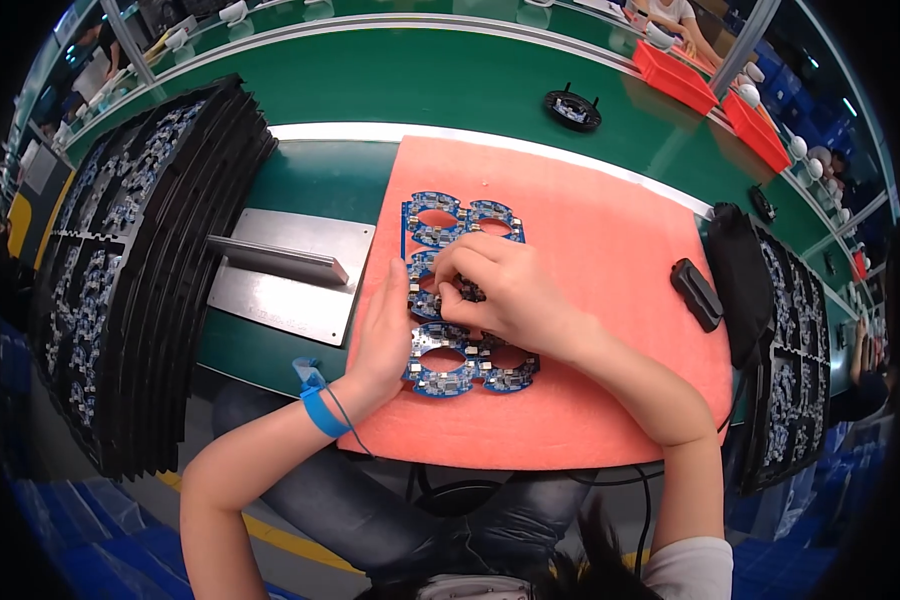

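Observation:
A panel of blue circuit boards (442, 384), joined in a grid with oval openings, lies on a pink foam mat (610, 300). My left hand (380, 338) rests with straight fingers along the panel's left edge, holding nothing. A blue wrist strap (324, 411) with a thin cord circles that wrist. Over the panel's middle, my right hand (505, 290) is closed, thumb and fingers pinched down close to the boards. Whatever sits between those fingertips is hidden. Part of the panel's middle disappears beneath this hand.
Left of the mat sits a metal plate with a bar handle (285, 262), beside a tall stack of black trays (175, 290) of boards. More trays (788, 350) stand right, near a black handheld device (697, 295). A round black part (573, 110) lies on the green conveyor (450, 85); red bins (675, 78) stand beyond.

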`<state>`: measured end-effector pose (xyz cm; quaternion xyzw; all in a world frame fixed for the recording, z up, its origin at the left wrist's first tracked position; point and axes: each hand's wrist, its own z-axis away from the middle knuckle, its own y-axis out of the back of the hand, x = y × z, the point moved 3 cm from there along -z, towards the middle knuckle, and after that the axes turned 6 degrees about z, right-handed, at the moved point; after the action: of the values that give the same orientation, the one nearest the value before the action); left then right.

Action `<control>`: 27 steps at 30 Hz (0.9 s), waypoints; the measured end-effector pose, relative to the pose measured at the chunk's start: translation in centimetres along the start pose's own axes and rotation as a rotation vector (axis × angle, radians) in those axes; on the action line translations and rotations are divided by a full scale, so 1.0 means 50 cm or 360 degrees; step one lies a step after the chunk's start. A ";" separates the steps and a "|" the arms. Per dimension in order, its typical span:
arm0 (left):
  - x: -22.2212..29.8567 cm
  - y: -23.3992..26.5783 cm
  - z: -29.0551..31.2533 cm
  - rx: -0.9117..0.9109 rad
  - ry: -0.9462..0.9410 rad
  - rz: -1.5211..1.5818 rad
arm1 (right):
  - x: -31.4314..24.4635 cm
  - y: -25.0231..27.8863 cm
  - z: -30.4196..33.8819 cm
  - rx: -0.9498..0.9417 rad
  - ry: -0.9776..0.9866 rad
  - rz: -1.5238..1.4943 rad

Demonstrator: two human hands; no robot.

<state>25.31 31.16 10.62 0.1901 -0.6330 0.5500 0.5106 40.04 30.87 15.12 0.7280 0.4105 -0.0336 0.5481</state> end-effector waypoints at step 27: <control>-0.009 -0.004 -0.005 0.0002 0.0079 0.0035 | 0.056 0.039 0.024 0.0151 0.0180 -0.0061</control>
<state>25.75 31.17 10.31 0.1698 -0.6218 0.5605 0.5200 43.62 31.36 14.75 0.7459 0.4527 -0.0225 0.4880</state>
